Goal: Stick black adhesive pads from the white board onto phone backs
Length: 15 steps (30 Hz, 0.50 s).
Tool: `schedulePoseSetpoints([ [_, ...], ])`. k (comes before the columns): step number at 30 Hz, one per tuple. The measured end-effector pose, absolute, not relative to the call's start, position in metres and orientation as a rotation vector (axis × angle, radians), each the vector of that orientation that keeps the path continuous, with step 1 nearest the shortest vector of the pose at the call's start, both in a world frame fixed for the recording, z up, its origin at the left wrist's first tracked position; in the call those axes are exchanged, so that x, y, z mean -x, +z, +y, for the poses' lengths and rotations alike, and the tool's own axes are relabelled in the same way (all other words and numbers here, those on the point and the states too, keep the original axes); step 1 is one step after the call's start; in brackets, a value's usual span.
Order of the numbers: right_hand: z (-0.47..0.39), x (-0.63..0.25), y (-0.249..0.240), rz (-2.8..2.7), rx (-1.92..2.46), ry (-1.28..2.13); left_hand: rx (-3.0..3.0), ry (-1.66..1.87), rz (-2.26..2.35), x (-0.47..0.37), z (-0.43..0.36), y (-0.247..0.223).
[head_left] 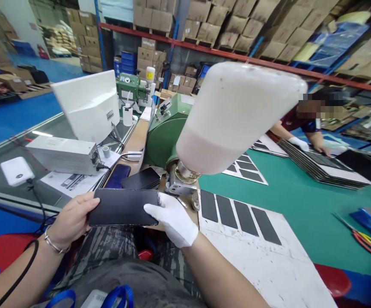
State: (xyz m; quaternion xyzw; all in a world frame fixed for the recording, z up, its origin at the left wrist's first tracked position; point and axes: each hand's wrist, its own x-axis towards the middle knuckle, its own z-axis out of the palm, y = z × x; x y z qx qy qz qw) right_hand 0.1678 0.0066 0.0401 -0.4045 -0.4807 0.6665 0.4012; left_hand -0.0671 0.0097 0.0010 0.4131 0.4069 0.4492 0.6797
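Observation:
A flat black rectangular panel (124,208) is held level above my lap. My left hand (76,216), bare with a metal bracelet, grips its left end, thumb on top. My right hand (176,220), in a white glove, holds the right end with the thumb on the upper face. Just beyond the panel lie a stack of black pieces (143,179) and a dark blue phone-like item (117,176). A green machine (167,132) with a large white bottle (236,119) tilted over it stands past my right hand.
A white board (246,256) bearing several black strips lies at right on the green table (288,188). Scissors (365,241) rest farther right. A person (307,119) handles stacked boards across the table. At left are a grey box (63,155) and a monitor (90,107).

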Motion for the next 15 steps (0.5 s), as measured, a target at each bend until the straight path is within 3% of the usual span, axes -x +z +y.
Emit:
schedulePoseSetpoints([
  [11,-0.022,-0.231,0.030,-1.584,1.559,1.410,-1.668,0.427,0.629,0.000,0.033,0.020],
  [15,-0.042,-0.243,0.024,-1.486,1.712,1.400,-1.521,0.391,0.544,-0.043,0.040,0.014],
])
